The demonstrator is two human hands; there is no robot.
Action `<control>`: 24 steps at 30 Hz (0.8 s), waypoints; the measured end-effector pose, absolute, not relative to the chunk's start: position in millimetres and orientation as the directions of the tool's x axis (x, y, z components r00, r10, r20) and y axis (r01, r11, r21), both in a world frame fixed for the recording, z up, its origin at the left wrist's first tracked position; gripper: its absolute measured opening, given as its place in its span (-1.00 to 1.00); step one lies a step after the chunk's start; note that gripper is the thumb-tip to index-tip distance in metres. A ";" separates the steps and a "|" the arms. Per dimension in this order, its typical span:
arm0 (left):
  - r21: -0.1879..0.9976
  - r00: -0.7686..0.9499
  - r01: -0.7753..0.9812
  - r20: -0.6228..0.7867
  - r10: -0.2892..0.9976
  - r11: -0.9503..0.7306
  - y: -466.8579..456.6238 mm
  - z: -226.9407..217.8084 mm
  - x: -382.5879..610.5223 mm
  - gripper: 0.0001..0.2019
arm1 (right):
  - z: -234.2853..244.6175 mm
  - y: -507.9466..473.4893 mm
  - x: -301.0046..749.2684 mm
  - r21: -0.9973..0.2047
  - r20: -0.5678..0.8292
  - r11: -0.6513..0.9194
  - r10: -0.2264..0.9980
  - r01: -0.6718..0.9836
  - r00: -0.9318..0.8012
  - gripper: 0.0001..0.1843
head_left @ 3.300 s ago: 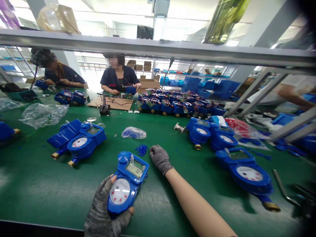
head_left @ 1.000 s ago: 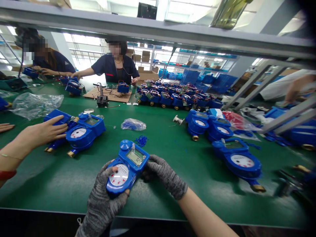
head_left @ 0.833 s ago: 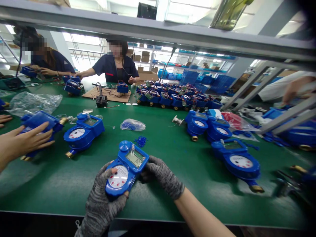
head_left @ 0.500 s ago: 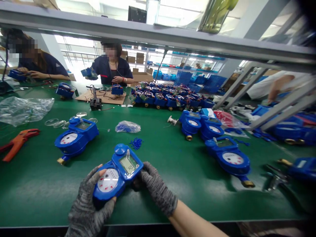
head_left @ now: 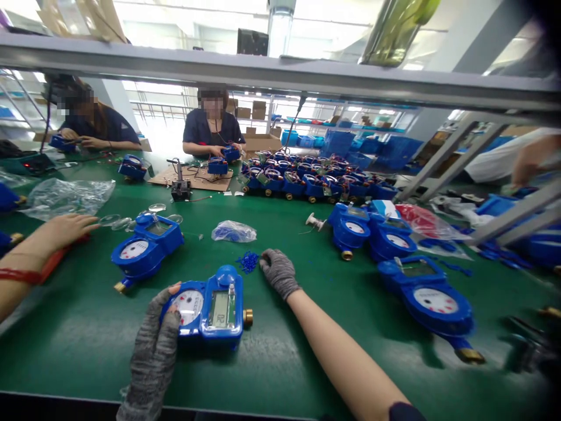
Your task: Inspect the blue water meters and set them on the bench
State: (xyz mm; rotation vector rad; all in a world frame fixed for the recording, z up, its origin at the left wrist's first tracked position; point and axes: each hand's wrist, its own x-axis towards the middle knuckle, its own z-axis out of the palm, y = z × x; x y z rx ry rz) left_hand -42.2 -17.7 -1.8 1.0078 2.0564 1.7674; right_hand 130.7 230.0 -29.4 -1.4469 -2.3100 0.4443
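A blue water meter (head_left: 210,309) with a white dial and an LCD window lies flat on the green bench (head_left: 87,327), its brass end pointing right. My left hand (head_left: 154,345), in a grey fingerless glove, grips the meter's left end with the thumb on the dial rim. My right hand (head_left: 278,273), also gloved, reaches forward with fingers curled down at a small pile of blue plastic bits (head_left: 248,261); whether it pinches any I cannot make out.
A second meter (head_left: 142,248) lies to the left, beside a co-worker's hand (head_left: 61,231) over an orange tool. A clear bag of blue parts (head_left: 234,232), more meters (head_left: 427,295) on the right, and a row of open meters (head_left: 315,184) at the back. Two people work across the bench.
I have laid the meter down flat and turned it sideways. My right hand left it and reached forward to the blue bits. A co-worker's hand came in at the left over the orange tool.
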 end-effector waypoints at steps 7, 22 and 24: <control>0.969 -0.642 0.198 0.243 0.727 -0.149 -4.9 4.8 -56.4 -0.70 | -29.0 230.5 127.4 -0.351 0.129 0.437 0.899 0.828 -0.420 -0.76; 0.971 -0.559 0.168 0.236 0.795 -0.169 -3.1 4.7 -68.2 -0.73 | -28.0 221.7 141.0 -0.305 0.080 0.471 0.879 0.828 -0.470 -0.79; 0.974 -0.541 0.143 0.226 0.810 -0.177 0.7 5.4 -71.0 -0.72 | -29.1 217.4 147.1 -0.310 0.077 0.476 0.875 0.823 -0.477 -0.80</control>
